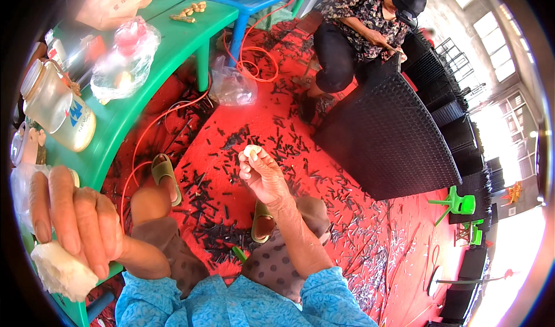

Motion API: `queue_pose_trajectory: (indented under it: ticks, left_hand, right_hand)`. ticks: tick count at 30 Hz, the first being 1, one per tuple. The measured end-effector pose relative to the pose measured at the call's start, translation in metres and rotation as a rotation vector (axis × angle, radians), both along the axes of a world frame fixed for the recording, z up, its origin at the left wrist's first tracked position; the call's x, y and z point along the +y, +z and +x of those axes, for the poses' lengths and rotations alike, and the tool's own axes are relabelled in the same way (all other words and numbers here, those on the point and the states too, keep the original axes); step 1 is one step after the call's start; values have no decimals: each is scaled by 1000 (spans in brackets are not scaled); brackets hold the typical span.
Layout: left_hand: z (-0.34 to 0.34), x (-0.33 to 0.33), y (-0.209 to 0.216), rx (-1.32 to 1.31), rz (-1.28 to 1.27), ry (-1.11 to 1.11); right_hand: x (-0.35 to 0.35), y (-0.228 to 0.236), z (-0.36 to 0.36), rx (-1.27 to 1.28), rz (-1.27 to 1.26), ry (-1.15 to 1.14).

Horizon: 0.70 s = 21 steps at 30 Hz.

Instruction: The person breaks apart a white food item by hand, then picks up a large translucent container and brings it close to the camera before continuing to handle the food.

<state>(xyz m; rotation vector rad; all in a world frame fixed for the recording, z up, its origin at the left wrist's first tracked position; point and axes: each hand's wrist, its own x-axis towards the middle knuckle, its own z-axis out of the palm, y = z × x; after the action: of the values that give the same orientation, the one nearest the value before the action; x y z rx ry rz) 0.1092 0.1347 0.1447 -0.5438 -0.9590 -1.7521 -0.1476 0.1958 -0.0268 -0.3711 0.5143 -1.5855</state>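
Note:
At the lower left, close to the camera, my left hand is curled on a white, torn piece of steamed bun, beside the edge of a green table. Out in front of my lap, my right hand is raised, with thumb and fingers pinched on a small white morsel that looks like the same bread. On the table near my left hand stands a clear jar with pale contents. A thin plastic bag with something pink and white lies beyond it.
A co-worker sits ahead, handling a large black woven panel. Dark scraps litter the red floor. An orange hose runs past a blue table and a plastic bag. Green stools stand right.

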Motion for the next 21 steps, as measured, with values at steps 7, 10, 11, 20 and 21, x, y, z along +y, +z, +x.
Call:
queue_pose_trajectory:
  ticks: [7, 10, 11, 20, 21]
  left_hand:
    - [-3, 0, 0, -5, -19, -10]
    - [-3, -1, 0, -10, -37, -19]
    - [-2, -1, 0, -12, -41, -24]
    - [-8, 3, 3, 35, 44, -36]
    - [-7, 2, 4, 7, 3, -38]
  right_hand:
    - [0, 1, 0, 9, -7, -2]
    - [1, 0, 0, 8, -11, -3]
    - [1, 0, 0, 12, -6, -5]
    - [1, -1, 0, 3, -8, -5]
    - [2, -1, 0, 3, -9, -5]
